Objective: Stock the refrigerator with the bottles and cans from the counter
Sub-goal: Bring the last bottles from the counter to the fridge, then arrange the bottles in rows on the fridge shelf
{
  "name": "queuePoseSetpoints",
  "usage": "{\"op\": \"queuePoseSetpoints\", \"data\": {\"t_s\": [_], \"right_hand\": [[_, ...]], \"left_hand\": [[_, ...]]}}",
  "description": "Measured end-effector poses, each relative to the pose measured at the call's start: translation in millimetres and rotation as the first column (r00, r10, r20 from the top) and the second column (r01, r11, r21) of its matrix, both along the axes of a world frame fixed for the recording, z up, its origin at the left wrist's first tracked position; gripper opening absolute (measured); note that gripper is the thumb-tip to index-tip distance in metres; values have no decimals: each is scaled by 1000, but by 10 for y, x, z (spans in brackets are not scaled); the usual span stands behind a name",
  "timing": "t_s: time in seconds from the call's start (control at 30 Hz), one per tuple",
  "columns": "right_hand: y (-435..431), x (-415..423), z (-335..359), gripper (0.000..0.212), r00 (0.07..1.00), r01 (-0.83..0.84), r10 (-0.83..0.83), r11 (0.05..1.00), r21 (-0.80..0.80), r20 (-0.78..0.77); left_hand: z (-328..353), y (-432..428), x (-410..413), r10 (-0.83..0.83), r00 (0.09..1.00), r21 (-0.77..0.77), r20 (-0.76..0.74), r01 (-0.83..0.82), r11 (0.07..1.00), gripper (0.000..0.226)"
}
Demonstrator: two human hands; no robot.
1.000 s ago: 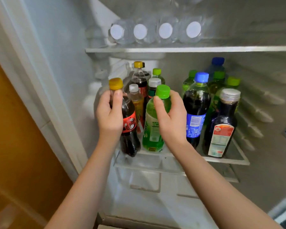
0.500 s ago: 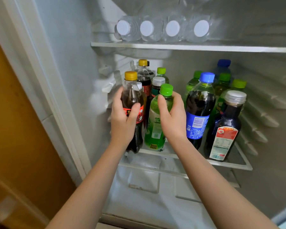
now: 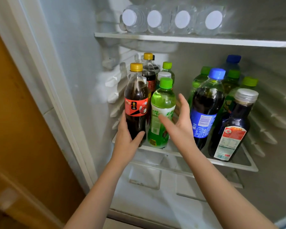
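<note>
A dark cola bottle with a yellow cap and red label stands at the front left of the refrigerator's middle shelf. My left hand wraps its lower part from the left. Right beside it stands a green soda bottle with a green cap. My right hand hovers just in front and to the right of the green bottle, fingers spread, holding nothing.
More bottles fill the shelf behind and to the right: a blue-capped cola, a dark juice bottle, several green ones. Water bottles lie on the upper shelf. The fridge's left wall is close beside the cola.
The cola bottle has been set on the shelf and my left hand slid down to its base. My right hand let go of the green bottle and opened.
</note>
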State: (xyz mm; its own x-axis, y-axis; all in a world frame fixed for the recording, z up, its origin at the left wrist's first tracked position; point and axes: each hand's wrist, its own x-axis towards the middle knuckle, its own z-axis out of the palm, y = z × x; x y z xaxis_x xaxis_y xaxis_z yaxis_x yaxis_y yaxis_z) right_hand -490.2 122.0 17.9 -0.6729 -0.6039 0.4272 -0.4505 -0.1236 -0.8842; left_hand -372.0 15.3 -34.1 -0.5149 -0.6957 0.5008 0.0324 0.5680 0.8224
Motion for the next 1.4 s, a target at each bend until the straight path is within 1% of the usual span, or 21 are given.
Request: {"op": "queuePoseSetpoints", "data": {"t_s": [0.13,0.23,0.33,0.43,0.63,0.77,0.87,0.97,1.03,1.13,1.2,1.27,1.3,1.33,1.4], "right_hand": [[16,-4,-230,71,997,63,-61,997,51,-52],[-25,-29,-285,62,996,50,-45,996,70,-73],[-65,-95,-271,55,990,37,-26,997,73,-138],[-91,-136,-267,56,983,21,-5,996,84,-184],[-178,-159,-214,55,975,29,-4,993,111,-222],[-201,-153,-187,49,982,-7,31,992,126,-188],[-174,-116,-196,52,989,-44,59,992,117,-132],[-179,-93,-209,58,993,-68,80,990,124,-92],[-197,-82,-216,66,994,-72,83,986,148,-69],[-223,-57,-209,77,997,-31,43,984,177,-67],[-216,-8,-217,72,1000,-6,10,982,188,-19],[-173,104,-247,57,999,37,-42,983,180,23],[-127,188,-264,51,996,73,-80,982,176,28],[-66,283,-282,50,993,112,-118,979,171,27],[99,488,-325,60,983,160,-174,971,177,62]], "left_hand": [[6,-97,-48,-1,1000,4,9,1,1000,87],[30,-129,-83,-14,1000,-38,3,14,999,85],[0,-153,-134,8,1000,-63,1,-8,998,85],[-53,-205,-185,40,999,-72,-3,-41,997,85],[-59,-253,-208,31,999,-86,-31,-34,996,87],[-57,-243,-211,43,998,-70,-41,-45,997,88],[-34,-237,-181,28,999,-48,-22,-29,998,89],[-41,-274,-133,-32,997,-22,73,34,999,94],[-61,-250,-60,-68,989,18,132,66,998,96],[-55,-164,125,-86,989,-4,117,87,996,89],[-57,-140,255,-72,985,-40,157,79,996,81],[-51,-103,391,-30,976,-102,217,53,993,71],[-52,-74,458,-32,974,-123,224,60,991,65],[-53,-41,521,-47,975,-127,216,76,989,58],[-66,50,636,-85,982,-100,167,102,990,41]]}}
